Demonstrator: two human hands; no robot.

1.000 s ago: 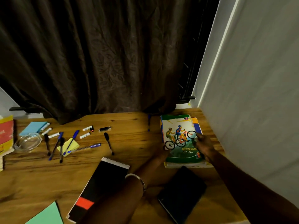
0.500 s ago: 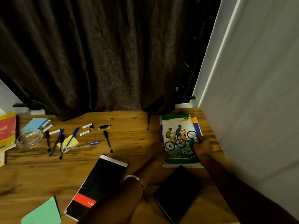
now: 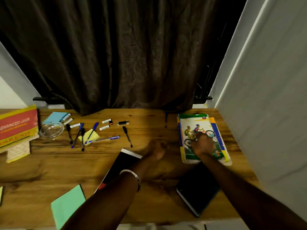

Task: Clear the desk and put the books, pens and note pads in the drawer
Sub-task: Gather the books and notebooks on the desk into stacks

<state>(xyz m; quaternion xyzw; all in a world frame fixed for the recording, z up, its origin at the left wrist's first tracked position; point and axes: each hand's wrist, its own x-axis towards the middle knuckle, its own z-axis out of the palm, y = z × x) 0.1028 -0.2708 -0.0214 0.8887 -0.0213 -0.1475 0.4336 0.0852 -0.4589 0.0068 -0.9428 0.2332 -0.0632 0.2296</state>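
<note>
Wooden bench (image 3: 49, 171) seen from above. Right hand (image 3: 203, 145), at 3 o'clock, rests on the green-and-white cycling-cover book (image 3: 199, 125) topping a small stack; whether its fingers lie flat or curled cannot be told. Left hand (image 3: 157, 149), at centre, is blurred, fingers seemingly curled, holding nothing. Black spiral-bound note pad (image 3: 123, 163) lies under the left forearm. Blue and black pens (image 3: 86, 135) lie scattered at 10 o'clock.
</note>
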